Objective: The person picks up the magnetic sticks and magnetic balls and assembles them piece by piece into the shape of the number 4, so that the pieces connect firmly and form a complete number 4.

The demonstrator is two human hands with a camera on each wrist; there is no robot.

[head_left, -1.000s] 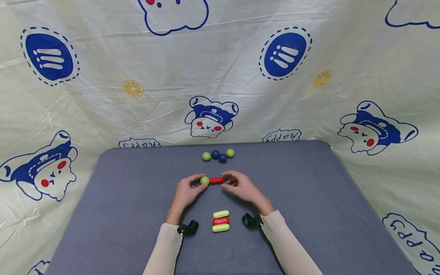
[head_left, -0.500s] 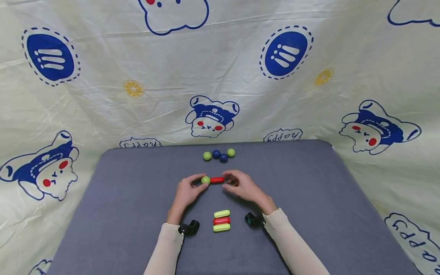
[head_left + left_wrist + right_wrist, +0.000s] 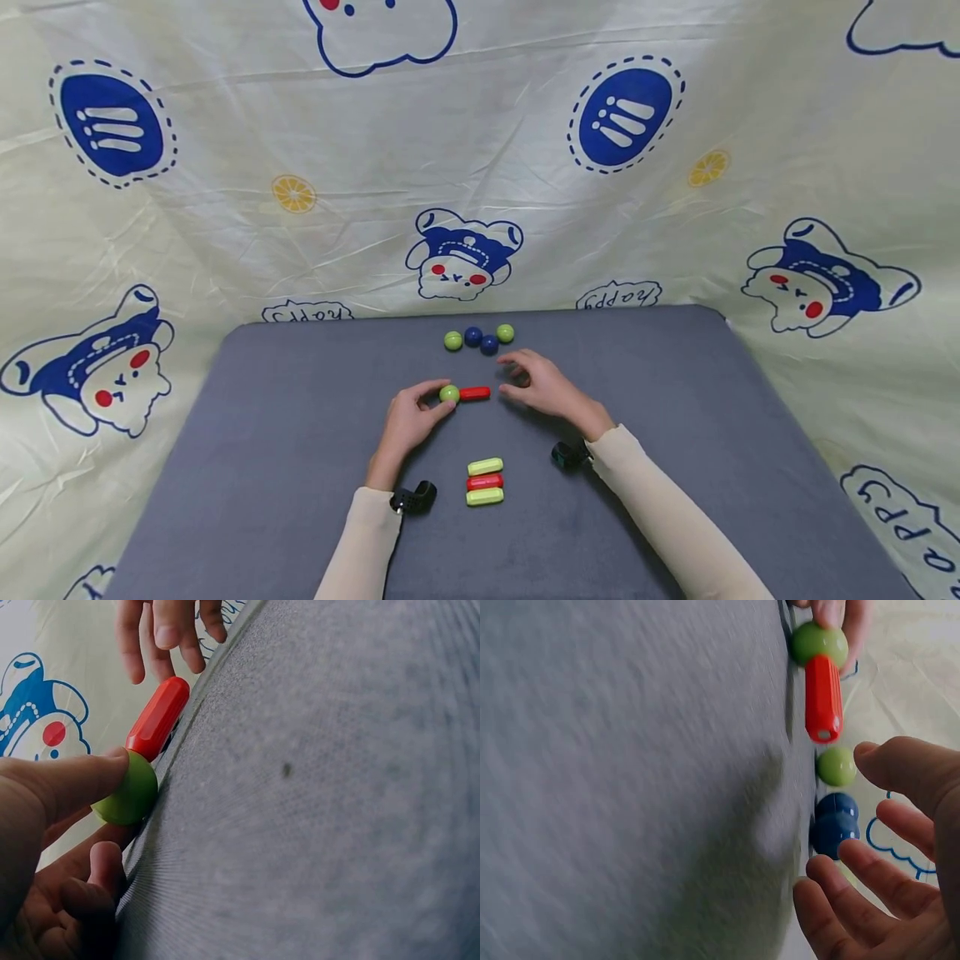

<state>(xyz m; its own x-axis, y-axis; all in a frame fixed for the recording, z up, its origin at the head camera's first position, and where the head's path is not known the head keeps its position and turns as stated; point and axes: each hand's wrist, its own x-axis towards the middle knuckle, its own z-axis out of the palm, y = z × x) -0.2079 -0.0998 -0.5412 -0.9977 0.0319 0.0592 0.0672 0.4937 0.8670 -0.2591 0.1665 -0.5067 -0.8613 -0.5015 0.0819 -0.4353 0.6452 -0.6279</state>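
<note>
My left hand pinches a green ball between thumb and fingers on the grey table. A red faceted rod extends rightward from that ball, its end touching it. In the right wrist view the rod's near end shows a small pale spot. Free of any object, my right hand hovers right of the rod with fingers spread and slightly bent. Behind it lie two blue balls with a green ball on their left and another green ball on their right.
Nearer my body, two yellow-green rods lie with a red rod between them, side by side. The grey table ends at a pale printed cloth that hangs behind and at both sides.
My right hand has come away from the rod's right end, moving right and back toward the balls. The left hand keeps its pinch on the green ball in the same place.
</note>
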